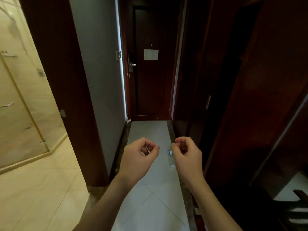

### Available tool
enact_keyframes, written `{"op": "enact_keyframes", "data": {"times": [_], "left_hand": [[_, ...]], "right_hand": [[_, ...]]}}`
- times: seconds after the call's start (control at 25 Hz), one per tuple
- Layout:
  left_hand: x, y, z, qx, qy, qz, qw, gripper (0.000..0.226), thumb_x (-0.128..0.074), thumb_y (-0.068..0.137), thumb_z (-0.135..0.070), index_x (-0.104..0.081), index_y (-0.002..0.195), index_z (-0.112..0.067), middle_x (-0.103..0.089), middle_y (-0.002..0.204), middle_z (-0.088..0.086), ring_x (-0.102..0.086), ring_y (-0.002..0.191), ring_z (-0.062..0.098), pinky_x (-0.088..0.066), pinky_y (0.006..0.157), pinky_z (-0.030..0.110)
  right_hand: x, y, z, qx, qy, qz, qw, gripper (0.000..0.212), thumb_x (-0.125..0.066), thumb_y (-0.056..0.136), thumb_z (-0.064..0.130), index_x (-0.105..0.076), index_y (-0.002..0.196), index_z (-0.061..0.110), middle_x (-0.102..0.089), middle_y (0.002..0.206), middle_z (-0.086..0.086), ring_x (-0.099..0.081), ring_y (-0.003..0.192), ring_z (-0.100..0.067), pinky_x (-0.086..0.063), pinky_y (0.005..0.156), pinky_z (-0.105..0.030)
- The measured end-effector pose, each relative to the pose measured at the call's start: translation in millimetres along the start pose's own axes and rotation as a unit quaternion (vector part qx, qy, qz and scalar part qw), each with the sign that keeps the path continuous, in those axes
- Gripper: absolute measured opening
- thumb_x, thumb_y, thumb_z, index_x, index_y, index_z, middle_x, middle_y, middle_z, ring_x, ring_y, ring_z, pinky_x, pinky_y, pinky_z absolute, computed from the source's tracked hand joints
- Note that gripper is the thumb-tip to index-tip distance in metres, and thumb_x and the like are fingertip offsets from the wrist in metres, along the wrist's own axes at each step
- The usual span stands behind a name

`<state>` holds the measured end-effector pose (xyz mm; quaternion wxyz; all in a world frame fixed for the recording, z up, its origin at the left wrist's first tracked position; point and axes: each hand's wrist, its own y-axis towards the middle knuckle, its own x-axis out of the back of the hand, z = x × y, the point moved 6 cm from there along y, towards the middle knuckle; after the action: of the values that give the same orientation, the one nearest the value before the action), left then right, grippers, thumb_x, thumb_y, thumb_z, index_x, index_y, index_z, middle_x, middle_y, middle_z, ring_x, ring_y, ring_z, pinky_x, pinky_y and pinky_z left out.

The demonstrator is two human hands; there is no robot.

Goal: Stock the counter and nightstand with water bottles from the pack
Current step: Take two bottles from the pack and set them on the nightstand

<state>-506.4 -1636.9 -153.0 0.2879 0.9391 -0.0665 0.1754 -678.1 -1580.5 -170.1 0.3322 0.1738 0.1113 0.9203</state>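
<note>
Your left hand (140, 157) and right hand (187, 155) hang loosely curled, holding nothing, over a narrow tiled hallway floor (150, 205) between dark wood walls.

You've got 2 hands in view: left hand (140, 155), right hand (187, 154); both held up over the floor, fingers loosely curled, nothing in either; 1 small clear object (171, 160) on the floor tiles just beside your right hand, partly hidden by it, too blurred to tell what it is; 1 dark wooden door (150, 90) at the end of the corridor; 1 lever handle (132, 65) on it; 1 white notice (151, 54) stuck on it; 1 glass shower enclosure (20, 104) on your left, with 1 bar handle (6, 105); 1 wall plate (118, 55) by the door frame; water bottles you can count: 0.
</note>
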Motion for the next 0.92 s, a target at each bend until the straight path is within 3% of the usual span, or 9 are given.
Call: {"op": "enact_keyframes", "data": {"times": [0.16,0.28,0.4,0.56,0.68,0.92], "left_hand": [[-36,105,40,-0.032,0.000,-0.013,0.999,0.011,-0.072,0.084,-0.026,-0.068,0.078,-0.017,-0.061,0.059,-0.003,-0.057,0.052,0.017,-0.052,0.052,0.040],[-47,191,63,-0.036,0.018,-0.029,0.999,0.014,-0.069,0.081,-0.034,-0.068,0.079,-0.020,-0.063,0.062,-0.002,-0.061,0.055,0.018,-0.054,0.054,0.042],[-56,262,91,-0.005,0.010,-0.048,0.999,0.008,-0.073,0.083,-0.024,-0.069,0.077,-0.019,-0.066,0.066,-0.001,-0.064,0.061,0.018,-0.056,0.060,0.043],[-80,342,138,0.015,-0.007,-0.049,0.999,0.010,-0.075,0.082,-0.018,-0.067,0.075,-0.019,-0.065,0.068,-0.004,-0.061,0.060,0.011,-0.053,0.058,0.030],[-108,408,183,0.019,-0.028,-0.049,0.998,0.014,-0.075,0.082,-0.016,-0.066,0.073,-0.020,-0.062,0.065,-0.006,-0.055,0.056,0.005,-0.046,0.055,0.020],[-199,561,267,0.007,-0.079,0.038,0.996,0.014,-0.075,0.082,-0.017,-0.066,0.077,-0.026,-0.065,0.070,-0.012,-0.058,0.062,0.001,-0.045,0.056,0.015]], "right_hand": [[-34,115,-29,0.002,0.015,0.011,1.000,0.009,-0.066,0.091,0.019,-0.064,0.099,0.024,-0.065,0.087,0.000,-0.061,0.070,-0.008,-0.049,0.056,-0.018],[-51,200,-29,0.010,0.035,0.015,0.999,0.009,-0.067,0.090,0.016,-0.065,0.098,0.020,-0.064,0.085,-0.002,-0.057,0.065,-0.004,-0.047,0.055,-0.017],[-74,279,-30,0.027,0.030,0.022,0.999,0.009,-0.068,0.089,0.016,-0.065,0.097,0.020,-0.065,0.085,0.000,-0.059,0.070,-0.012,-0.048,0.059,-0.017],[-109,368,-45,0.041,0.017,0.017,0.999,0.011,-0.069,0.089,0.014,-0.066,0.098,0.020,-0.065,0.084,0.001,-0.059,0.071,-0.011,-0.048,0.061,-0.014],[-134,436,-71,0.038,0.008,-0.007,0.999,0.012,-0.069,0.088,0.012,-0.067,0.098,0.017,-0.064,0.081,0.003,-0.056,0.067,0.001,-0.047,0.063,-0.011],[-176,579,-128,0.010,-0.020,-0.077,0.997,0.016,-0.070,0.088,0.013,-0.064,0.096,0.025,-0.064,0.084,0.006,-0.058,0.073,0.006,-0.048,0.068,-0.009]]}}
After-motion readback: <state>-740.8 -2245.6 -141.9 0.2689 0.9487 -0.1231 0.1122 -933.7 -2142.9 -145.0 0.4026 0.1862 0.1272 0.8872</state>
